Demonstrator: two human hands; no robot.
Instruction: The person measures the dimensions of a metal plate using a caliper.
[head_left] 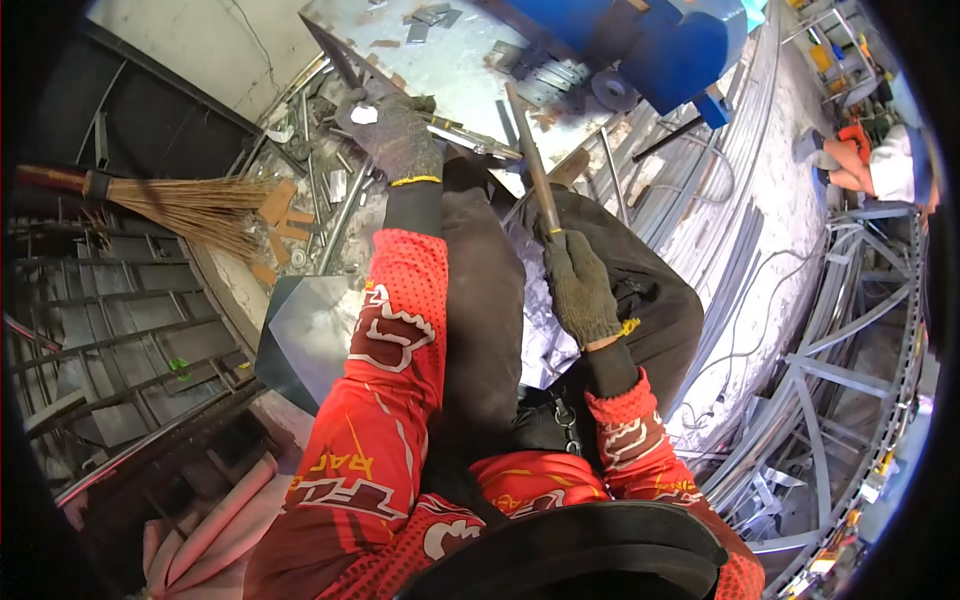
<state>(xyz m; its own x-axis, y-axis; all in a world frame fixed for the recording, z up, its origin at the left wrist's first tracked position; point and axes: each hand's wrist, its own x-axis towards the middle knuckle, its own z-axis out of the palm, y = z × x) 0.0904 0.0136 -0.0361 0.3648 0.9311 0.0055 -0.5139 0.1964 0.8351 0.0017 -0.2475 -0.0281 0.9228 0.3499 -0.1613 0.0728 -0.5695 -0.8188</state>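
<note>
My left hand [400,140], in a dark knit glove with a yellow cuff edge, is at the near left edge of a pale metal work surface [455,75]. Its fingers are curled, and whatever they grip is hidden. A white patch shows near its knuckles. Just right of this hand lie thin metal tools [470,135], partly covered. My right hand [580,290], gloved alike, is closed around the lower end of a long brownish rod [532,160]. The rod points up and away over my right knee, towards the work surface.
Small flat metal pieces [430,20] and a blue machine part [670,50] are beyond the hands. Long metal bars [715,200] lie to the right. A broom [190,200] and metal scraps are at left. Another person [880,165] is at far right.
</note>
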